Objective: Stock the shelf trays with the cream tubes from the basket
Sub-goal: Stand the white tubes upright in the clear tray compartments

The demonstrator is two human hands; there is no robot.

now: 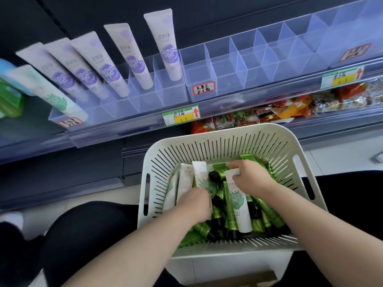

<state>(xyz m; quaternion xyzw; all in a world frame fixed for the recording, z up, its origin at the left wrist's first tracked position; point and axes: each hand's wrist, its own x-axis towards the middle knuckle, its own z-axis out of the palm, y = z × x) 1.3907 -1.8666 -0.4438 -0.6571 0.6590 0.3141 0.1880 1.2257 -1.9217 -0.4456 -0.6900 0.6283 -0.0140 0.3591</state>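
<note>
A white slotted basket (209, 141) sits on my lap, full of small green tubes (269, 212) and a few white cream tubes with green leaf prints. My right hand (251, 177) grips the top end of one white tube (240, 208) lying over the green ones. My left hand (193, 204) reaches down among the white tubes (200, 175) at the basket's left side, fingers curled and hidden. Above, clear divided shelf trays (228, 67) run along the shelf; the left tray (145, 96) holds several purple-print tubes (163, 44) and one green-print tube (47, 92).
The right tray's compartments (269, 52) hold nothing. Price labels (181, 116) hang on the shelf rail. Snack packets (269, 112) fill the lower shelf behind the basket. Green and blue packs (8, 94) sit at the far left. My dark-clad knees flank the basket.
</note>
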